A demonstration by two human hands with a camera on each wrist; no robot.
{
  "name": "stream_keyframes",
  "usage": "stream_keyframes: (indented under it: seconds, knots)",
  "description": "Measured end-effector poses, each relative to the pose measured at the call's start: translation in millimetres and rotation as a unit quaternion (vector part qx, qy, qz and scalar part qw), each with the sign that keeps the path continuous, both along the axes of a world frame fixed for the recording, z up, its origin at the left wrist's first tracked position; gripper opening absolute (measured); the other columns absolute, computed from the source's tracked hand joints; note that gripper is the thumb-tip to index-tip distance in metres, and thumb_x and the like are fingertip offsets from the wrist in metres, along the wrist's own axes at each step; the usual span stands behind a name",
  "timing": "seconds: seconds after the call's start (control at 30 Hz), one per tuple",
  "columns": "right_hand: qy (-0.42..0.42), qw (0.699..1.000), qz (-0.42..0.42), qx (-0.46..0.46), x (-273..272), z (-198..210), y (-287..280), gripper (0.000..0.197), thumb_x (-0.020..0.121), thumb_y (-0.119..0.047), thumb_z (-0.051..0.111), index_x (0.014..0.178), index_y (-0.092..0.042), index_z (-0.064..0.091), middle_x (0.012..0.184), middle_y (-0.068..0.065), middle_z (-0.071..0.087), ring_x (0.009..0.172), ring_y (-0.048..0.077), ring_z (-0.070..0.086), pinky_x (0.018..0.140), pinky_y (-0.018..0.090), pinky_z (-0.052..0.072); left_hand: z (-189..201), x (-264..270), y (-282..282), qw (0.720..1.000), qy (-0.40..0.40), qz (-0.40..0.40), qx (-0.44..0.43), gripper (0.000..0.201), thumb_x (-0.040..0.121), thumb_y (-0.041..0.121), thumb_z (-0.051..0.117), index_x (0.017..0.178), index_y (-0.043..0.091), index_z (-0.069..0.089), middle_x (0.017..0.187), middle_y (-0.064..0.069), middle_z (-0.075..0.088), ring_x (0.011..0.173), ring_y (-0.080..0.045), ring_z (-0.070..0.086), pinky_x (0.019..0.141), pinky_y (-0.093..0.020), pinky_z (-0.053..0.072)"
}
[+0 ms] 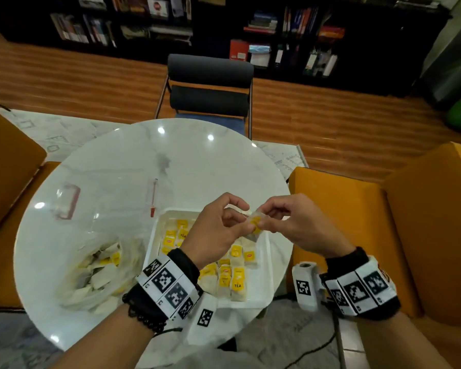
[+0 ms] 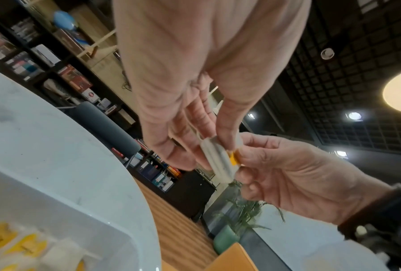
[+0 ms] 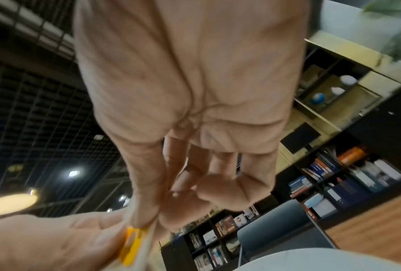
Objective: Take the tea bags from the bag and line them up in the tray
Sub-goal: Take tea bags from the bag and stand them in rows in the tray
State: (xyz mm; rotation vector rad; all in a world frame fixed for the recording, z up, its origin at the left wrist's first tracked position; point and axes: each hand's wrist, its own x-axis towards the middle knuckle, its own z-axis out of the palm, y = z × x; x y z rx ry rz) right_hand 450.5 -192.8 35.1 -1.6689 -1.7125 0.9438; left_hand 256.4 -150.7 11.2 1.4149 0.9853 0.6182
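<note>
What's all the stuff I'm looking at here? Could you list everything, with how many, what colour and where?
Table: one, round, white marble.
Tray: one, white, near table edge.
Tea bags in tray: many, white with yellow tags, in rows.
Held tea bag: one, white, yellow tag, above the tray.
Plastic bag: one, clear, left of tray, more tea bags inside.
Pen: one, red and clear, beyond the tray.
Chairs: dark one opposite, orange ones at the sides.
Bookshelves: dark, at the back.
Left hand, right hand: both pinch the held tea bag.
</note>
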Motion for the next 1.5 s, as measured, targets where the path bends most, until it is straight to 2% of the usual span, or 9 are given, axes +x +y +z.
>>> stream_keyframes:
  seconds: [0.07, 0.2, 0.37, 0.6, 0.8, 1.03, 1.23, 1.4, 1.5]
  knots:
    - [-0.075, 0.997, 0.008, -0.005, 1.0, -7.6, 4.3, 0.006, 0.088, -0.026, 0.074, 0.090, -0.020, 0.074, 0.075, -0.008, 0.070, 0.068, 0.011, 0.062, 0.062, 0.029, 0.052, -6.6, -10.0, 2.8, 0.999, 0.031, -0.012, 0.008, 0.027, 0.088, 0.011, 0.075, 0.106, 0.022, 0.060, 0.094, 0.001, 0.076, 0.089, -0.014, 0.072, 0.085, -0.034, 0.056]
    - [-0.199, 0.975, 0.052, -0.086, -6.2, -42.2, 7.9, 0.008, 0.094, -0.022, 0.063, 0.090, -0.017, 0.068, 0.086, -0.008, 0.069, 0.064, -0.005, 0.059, 0.056, 0.012, 0.040, -18.7, -51.7, 6.9, 0.999, 0.047, -0.011, 0.003, 0.016, 0.092, 0.009, 0.069, 0.102, 0.018, 0.062, 0.088, -0.004, 0.078, 0.086, -0.018, 0.073, 0.077, -0.036, 0.055]
    - [-0.323, 0.913, 0.048, -0.246, -22.9, -97.2, 9.8, 0.013, 0.092, -0.013, 0.051, 0.101, -0.017, 0.059, 0.096, 0.002, 0.059, 0.082, 0.023, 0.056, 0.061, 0.027, 0.040, -32.2, -107.0, 3.3, 0.997, 0.041, 0.052, -0.048, 0.008, 0.096, 0.010, 0.064, 0.103, 0.012, 0.061, 0.096, -0.003, 0.078, 0.082, -0.020, 0.076, 0.077, -0.038, 0.055]
    - [-0.380, 0.848, 0.134, -0.345, -33.0, -122.8, 6.7, 0.014, 0.095, -0.018, 0.053, 0.107, -0.021, 0.060, 0.120, 0.003, 0.060, 0.106, 0.025, 0.060, 0.079, 0.031, 0.046, -36.0, -149.0, 5.0, 0.992, 0.044, 0.098, -0.071, 0.007, 0.098, 0.011, 0.061, 0.104, 0.013, 0.062, 0.097, 0.003, 0.079, 0.083, -0.019, 0.076, 0.077, -0.036, 0.055]
    - [-0.468, 0.821, 0.094, -0.313, -51.7, -132.1, 13.2, 0.028, 0.095, -0.009, 0.046, 0.121, -0.015, 0.056, 0.122, 0.009, 0.056, 0.109, 0.030, 0.061, 0.085, 0.035, 0.048, -31.4, -165.3, 1.3, 0.990, 0.055, 0.107, -0.078, 0.008, 0.095, 0.013, 0.065, 0.103, 0.013, 0.063, 0.096, 0.002, 0.078, 0.083, -0.019, 0.075, 0.080, -0.038, 0.054]
    - [-0.459, 0.848, 0.026, -0.264, -53.6, -127.4, 9.5, 0.038, 0.094, -0.007, 0.048, 0.131, -0.014, 0.041, 0.122, 0.009, 0.051, 0.108, 0.032, 0.059, 0.082, 0.039, 0.049, -25.4, -182.0, 1.5, 0.985, 0.070, 0.137, -0.082, 0.008, 0.095, 0.013, 0.064, 0.104, 0.013, 0.063, 0.093, 0.001, 0.079, 0.082, -0.016, 0.075, 0.083, -0.039, 0.055]
    - [-0.443, 0.836, 0.063, -0.318, -52.6, -124.4, 2.2, 0.025, 0.095, -0.018, 0.049, 0.119, -0.012, 0.054, 0.121, 0.009, 0.056, 0.109, 0.029, 0.060, 0.085, 0.035, 0.049, -20.9, -194.1, 12.4, 0.980, 0.060, 0.177, -0.064, 0.008, 0.097, 0.007, 0.061, 0.104, 0.010, 0.065, 0.090, -0.004, 0.078, 0.082, -0.020, 0.074, 0.079, -0.039, 0.054]
    - [-0.423, 0.839, 0.077, -0.334, -59.1, -124.2, 3.3, 0.020, 0.097, -0.024, 0.046, 0.109, -0.013, 0.057, 0.110, 0.006, 0.060, 0.093, 0.022, 0.062, 0.070, 0.027, 0.044, -24.6, -219.0, 28.0, 0.971, 0.092, 0.220, -0.016, 0.008, 0.098, 0.007, 0.060, 0.102, 0.012, 0.065, 0.090, -0.007, 0.076, 0.078, -0.015, 0.074, 0.068, -0.028, 0.058]
    - [-0.404, 0.859, 0.077, -0.305, -71.7, -113.0, 13.7, 0.024, 0.098, -0.031, 0.049, 0.118, -0.020, 0.056, 0.118, 0.003, 0.058, 0.098, 0.021, 0.060, 0.078, 0.028, 0.047, -33.0, -247.6, 36.1, 0.953, 0.181, 0.240, 0.044, 0.008, 0.097, 0.012, 0.063, 0.096, 0.020, 0.065, 0.083, -0.001, 0.074, 0.068, -0.008, 0.071, 0.058, -0.010, 0.049]
